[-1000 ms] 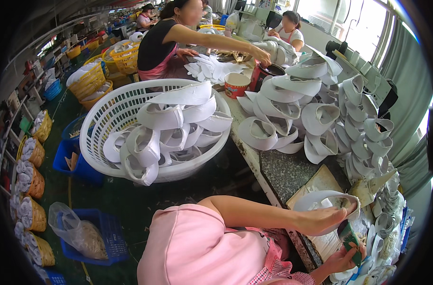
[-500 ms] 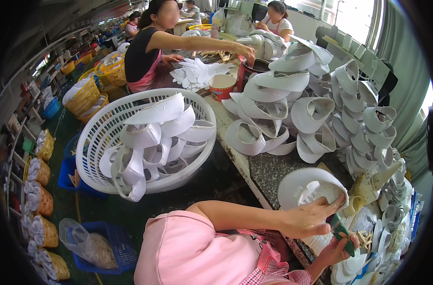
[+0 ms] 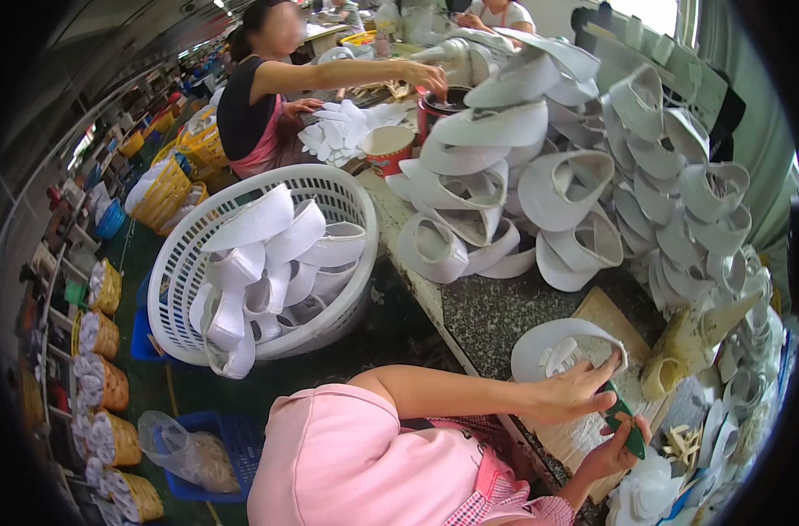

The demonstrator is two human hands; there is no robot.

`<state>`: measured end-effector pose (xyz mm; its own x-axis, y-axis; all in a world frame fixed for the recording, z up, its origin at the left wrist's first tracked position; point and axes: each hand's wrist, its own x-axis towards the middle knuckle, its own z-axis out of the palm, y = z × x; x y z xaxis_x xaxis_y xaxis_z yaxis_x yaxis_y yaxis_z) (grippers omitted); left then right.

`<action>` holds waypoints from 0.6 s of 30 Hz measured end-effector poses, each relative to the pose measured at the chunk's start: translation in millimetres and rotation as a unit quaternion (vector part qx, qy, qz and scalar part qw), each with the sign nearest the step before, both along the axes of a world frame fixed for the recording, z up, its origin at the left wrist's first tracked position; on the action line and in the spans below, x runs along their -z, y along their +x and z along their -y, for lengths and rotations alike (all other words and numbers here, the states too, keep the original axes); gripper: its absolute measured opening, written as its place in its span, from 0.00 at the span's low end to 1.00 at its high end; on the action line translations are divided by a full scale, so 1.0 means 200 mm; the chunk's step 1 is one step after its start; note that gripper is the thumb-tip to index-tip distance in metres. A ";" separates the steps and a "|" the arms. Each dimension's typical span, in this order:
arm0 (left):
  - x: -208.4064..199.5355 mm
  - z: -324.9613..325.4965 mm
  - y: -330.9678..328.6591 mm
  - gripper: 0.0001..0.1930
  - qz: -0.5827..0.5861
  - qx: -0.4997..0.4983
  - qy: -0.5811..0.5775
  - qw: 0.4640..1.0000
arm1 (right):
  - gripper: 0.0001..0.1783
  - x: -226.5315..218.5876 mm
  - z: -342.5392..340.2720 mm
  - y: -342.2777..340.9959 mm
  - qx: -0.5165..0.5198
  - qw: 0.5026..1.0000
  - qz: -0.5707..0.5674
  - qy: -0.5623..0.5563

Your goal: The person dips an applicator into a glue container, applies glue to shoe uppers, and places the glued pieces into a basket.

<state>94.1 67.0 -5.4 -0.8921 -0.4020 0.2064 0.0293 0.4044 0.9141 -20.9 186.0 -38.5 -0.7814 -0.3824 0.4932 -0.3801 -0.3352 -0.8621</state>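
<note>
A white curved piece point(image 3: 536, 352), ring-shaped with a broad flared side, rests on a board point(image 3: 605, 309) on the table. My left hand point(image 3: 575, 393) reaches across from the left and grips this piece's right rim with its fingers. Close below it, my right hand point(image 3: 623, 444) is closed around a flat green tool point(image 3: 623, 405). The tool's upper end lies by my left fingers and the piece's rim; what its tip touches is hidden. To the right stands a yellowish horn-shaped form point(image 3: 680, 355).
Tall stacks of similar white pieces point(image 3: 566, 188) cover the table's far side. A white basket point(image 3: 351, 197) holding more stands left. Small white parts point(image 3: 645, 491) and pale scraps point(image 3: 682, 443) lie near right. Across the table, a co-worker's hand point(image 3: 427, 79) reaches into a dark pot point(image 3: 456, 95).
The whole view has shifted slightly, showing more of the board. The white piece sits flatter, and my right hand with the green tool has shifted slightly around its rim.
</note>
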 end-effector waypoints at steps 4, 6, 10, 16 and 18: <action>0.10 0.10 -0.11 0.33 0.023 0.102 0.066 0.992 | 0.09 0.06 -0.01 -0.06 0.011 0.999 -0.004 0.050; 0.16 0.15 -0.12 0.17 -0.031 -0.009 -0.016 0.999 | 0.09 0.12 -0.02 -0.09 0.008 0.998 -0.023 0.062; 0.07 0.28 -0.18 0.41 0.163 0.020 0.126 0.978 | 0.12 0.06 0.00 -0.15 -0.060 0.997 -0.007 0.042; 0.03 0.27 -0.29 0.55 0.202 0.059 0.319 0.924 | 0.10 0.09 -0.03 -0.18 -0.091 0.993 0.059 -0.038; 0.02 0.27 -0.29 0.55 0.141 0.091 0.445 0.880 | 0.10 0.10 -0.04 -0.21 -0.078 0.993 0.051 -0.068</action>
<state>35.5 13.3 -9.8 -0.9236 -0.1372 -0.3580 -0.2596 -0.4634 0.8473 -63.6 194.0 -59.4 -0.7656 -0.4391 0.4701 -0.2275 -0.4987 -0.8364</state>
